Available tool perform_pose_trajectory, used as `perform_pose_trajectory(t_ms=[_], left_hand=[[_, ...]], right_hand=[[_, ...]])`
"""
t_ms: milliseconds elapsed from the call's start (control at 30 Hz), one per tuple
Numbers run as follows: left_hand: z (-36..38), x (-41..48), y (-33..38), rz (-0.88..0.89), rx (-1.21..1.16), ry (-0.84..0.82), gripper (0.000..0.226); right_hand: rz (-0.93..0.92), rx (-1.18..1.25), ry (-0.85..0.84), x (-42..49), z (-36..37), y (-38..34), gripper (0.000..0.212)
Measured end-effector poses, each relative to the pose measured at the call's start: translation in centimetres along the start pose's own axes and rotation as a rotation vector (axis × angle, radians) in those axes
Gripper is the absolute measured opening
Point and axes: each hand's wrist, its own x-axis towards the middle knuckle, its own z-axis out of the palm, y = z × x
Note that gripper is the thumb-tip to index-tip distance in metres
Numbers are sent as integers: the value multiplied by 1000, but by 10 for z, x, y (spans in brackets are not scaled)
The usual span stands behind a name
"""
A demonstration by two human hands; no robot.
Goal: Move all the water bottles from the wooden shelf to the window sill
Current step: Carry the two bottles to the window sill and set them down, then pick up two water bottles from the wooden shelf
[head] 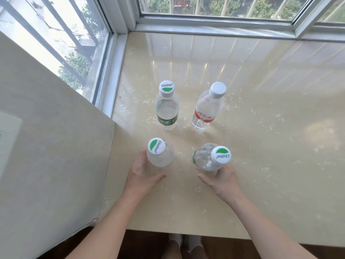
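Four water bottles were found standing on the window sill (265,113) near its left corner: a green-labelled bottle (167,109) and a red-labelled bottle (205,111) farther back. The near-left bottle (161,156) was flanked by the left hand (141,176) and the near-right bottle (207,158) by the right hand (222,178). Both thumbs were held out straight and the fingers were hidden behind the bottles, so whether either bottle was gripped could not be told.
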Motion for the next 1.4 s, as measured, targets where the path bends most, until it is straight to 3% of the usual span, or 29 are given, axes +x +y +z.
perform_pose_trajectory(t_ms=[100, 200, 367, 600, 733, 967, 1167, 1400], left_hand=[[-26, -13, 4, 8, 281, -21, 85], [-55, -34, 22, 78, 464, 15, 83], [-104, -74, 76, 160, 546, 51, 75], [-174, -107, 186, 302, 605, 249, 69], [-195, -115, 251, 506, 633, 427, 58], [-190, -134, 322, 665, 750, 463, 63], [-178, -136, 356, 773, 781, 440, 62], [-123, -141, 408, 1029, 724, 275, 62]], right_hand=[[1, -160, -65, -7, -26, -7, 76], [-79, -410, -126, -18, -64, -29, 78], [-276, -689, -80, -38, -132, -99, 58], [-489, -709, 139, -71, -200, -214, 48], [-567, -612, 257, -89, -218, -266, 48], [-675, -642, 447, -100, -243, -302, 48], [-624, -702, 538, -112, -276, -299, 48], [-369, -703, 746, -162, -318, -266, 49]])
